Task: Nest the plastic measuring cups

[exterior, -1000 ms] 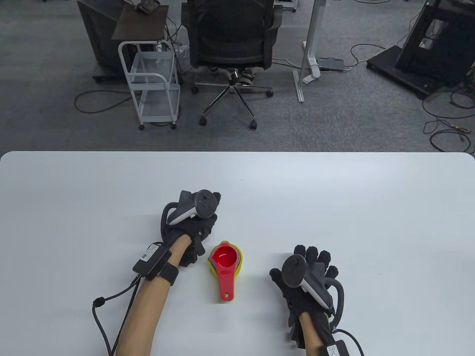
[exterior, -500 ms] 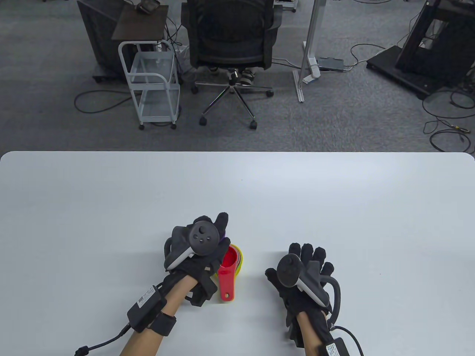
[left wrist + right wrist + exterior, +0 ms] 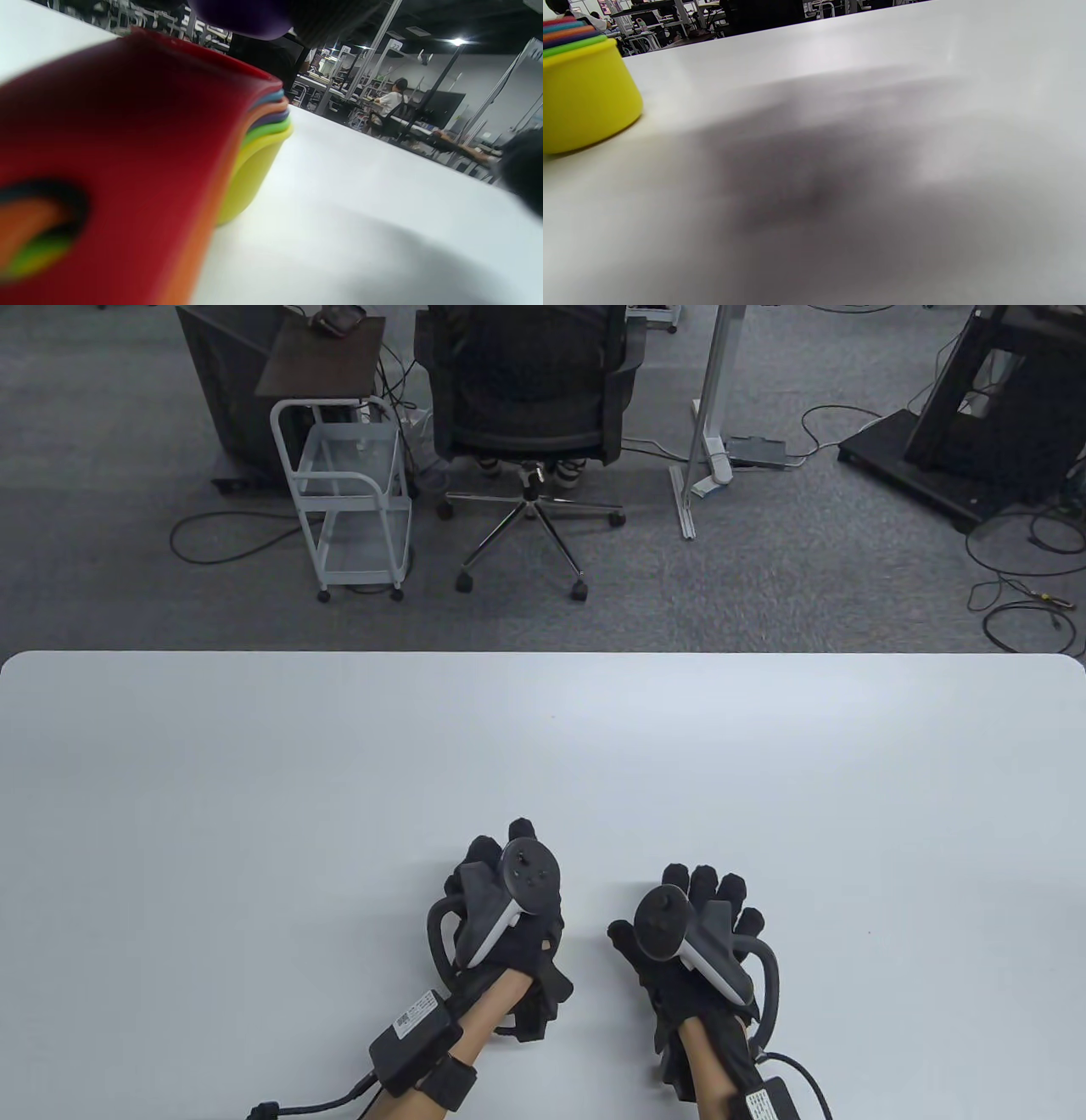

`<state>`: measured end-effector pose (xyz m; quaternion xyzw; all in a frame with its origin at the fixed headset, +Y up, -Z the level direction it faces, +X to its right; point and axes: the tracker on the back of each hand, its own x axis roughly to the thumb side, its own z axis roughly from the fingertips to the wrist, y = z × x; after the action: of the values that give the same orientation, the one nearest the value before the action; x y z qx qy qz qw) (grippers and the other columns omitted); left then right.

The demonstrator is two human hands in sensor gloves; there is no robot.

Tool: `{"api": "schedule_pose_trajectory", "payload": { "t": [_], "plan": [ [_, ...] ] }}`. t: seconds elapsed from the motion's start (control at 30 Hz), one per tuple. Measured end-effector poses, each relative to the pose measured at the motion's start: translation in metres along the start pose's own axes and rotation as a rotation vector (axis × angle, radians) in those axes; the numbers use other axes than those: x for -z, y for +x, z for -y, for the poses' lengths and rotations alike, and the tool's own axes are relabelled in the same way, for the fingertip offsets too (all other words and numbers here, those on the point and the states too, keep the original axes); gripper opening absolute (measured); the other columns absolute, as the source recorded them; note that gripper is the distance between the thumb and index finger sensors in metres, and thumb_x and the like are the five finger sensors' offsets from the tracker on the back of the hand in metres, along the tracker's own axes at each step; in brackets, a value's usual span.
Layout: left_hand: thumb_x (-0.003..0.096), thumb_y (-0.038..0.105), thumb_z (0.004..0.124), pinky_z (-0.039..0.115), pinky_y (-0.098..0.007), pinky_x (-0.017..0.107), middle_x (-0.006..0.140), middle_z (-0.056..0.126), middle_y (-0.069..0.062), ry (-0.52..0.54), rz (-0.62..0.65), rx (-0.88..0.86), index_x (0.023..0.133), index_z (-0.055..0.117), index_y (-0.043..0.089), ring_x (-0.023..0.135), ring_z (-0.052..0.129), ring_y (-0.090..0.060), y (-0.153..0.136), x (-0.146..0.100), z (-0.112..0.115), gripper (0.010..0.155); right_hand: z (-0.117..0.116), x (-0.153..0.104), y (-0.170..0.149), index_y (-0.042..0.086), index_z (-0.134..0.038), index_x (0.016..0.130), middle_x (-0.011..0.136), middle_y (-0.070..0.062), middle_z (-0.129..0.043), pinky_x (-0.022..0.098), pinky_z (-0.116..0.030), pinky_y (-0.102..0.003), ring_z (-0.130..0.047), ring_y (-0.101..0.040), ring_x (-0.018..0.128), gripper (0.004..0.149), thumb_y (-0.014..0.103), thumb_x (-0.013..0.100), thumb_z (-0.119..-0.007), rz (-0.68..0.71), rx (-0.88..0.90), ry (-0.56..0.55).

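Observation:
The nested stack of measuring cups fills the left wrist view: the red top cup with its handle is close to the camera, and several coloured rims sit in the yellow bottom cup. The yellow cup also shows in the right wrist view. In the table view my left hand lies over the stack and hides it, fingers stretched forward. My right hand rests flat on the white table just right of it, fingers spread, holding nothing.
Beyond the table's far edge stand an office chair, a white wire cart and a metal post on grey carpet with cables.
My left hand has moved right and toward me, from beside the stack to on top of it, so the cups are now covered. My right hand has hardly moved.

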<state>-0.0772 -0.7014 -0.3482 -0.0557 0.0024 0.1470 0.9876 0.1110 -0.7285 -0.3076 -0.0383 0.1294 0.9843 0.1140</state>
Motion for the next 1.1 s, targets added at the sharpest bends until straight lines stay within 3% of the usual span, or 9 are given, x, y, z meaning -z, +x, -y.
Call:
{"api": "schedule_pose_trajectory", "payload": {
  "t": [0.8,0.97,1.1],
  "plan": [
    [0.0613,0.040,0.061,0.032,-0.078,0.061,0.109,0.018,-0.043,-0.030,-0.005,0.076,0.116,0.026,0.003,0.091,0.033,-0.063,0.002,0.001,0.028,0.074,-0.002,-0.002,0.003,-0.002,-0.010,0.115,0.115,-0.045,-0.009,0.062,-0.014,-0.082,-0.006,-0.070,0.094,0.095,0.062,0.056,-0.047,0.008,0.010,0.038],
    [0.0613,0.041,0.060,0.032,-0.078,0.061,0.109,0.016,-0.044,-0.048,0.004,0.053,0.116,0.025,0.002,0.093,0.031,-0.065,0.001,0.001,0.025,0.075,-0.002,-0.002,0.003,-0.002,-0.010,0.115,0.115,-0.045,-0.009,0.062,-0.014,-0.082,-0.006,-0.070,0.093,0.095,0.062,0.056,-0.047,0.009,0.010,0.041],
    [0.0608,0.048,0.059,0.028,-0.079,0.062,0.110,0.012,-0.044,0.003,0.066,-0.031,0.116,0.022,0.002,0.094,0.025,-0.067,0.001,-0.010,-0.005,0.081,-0.002,-0.002,0.004,-0.003,-0.009,0.114,0.115,-0.045,-0.008,0.062,-0.014,-0.082,-0.006,-0.070,0.093,0.095,0.062,0.056,-0.047,0.012,0.013,0.034]
  ]
}}
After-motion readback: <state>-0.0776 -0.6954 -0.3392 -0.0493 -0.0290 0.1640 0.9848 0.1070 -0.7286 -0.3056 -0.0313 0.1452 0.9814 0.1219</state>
